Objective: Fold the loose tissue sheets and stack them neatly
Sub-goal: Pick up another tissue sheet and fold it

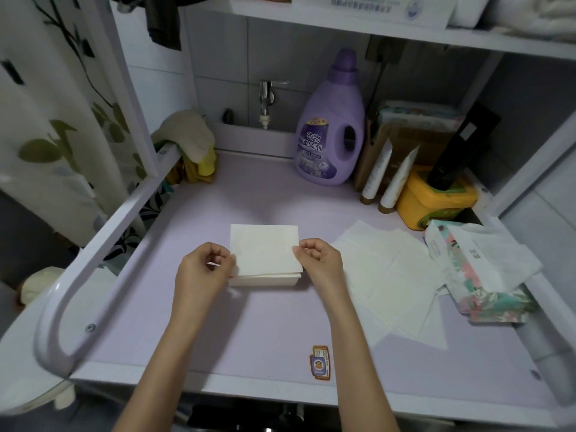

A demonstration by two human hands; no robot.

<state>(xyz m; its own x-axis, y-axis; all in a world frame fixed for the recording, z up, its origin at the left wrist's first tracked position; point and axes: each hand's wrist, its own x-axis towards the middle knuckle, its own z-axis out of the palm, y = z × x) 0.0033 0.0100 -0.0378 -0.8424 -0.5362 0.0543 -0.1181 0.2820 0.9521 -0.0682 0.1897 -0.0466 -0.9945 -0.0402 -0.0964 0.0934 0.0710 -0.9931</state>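
Lilac tabletop (249,198), with a sticker (320,363) near its front edge. The left hand (204,266) and right hand (318,260) each form a narrow grip, pinching opposite side edges of the top sheet on the stack of folded tissues (265,254) at centre. Loose tissue sheets (389,275) lie overlapped just to the right, beside a floral tissue pack (480,275). Rear: purple bottle (330,132) and yellow tub (433,201).

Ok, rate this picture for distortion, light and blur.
Head view: wide-angle distortion bows the white metal rail; light is soft and even, with a faint shadow below the stack of folded white tissue sheets; the centre is sharp, the corners smeared.
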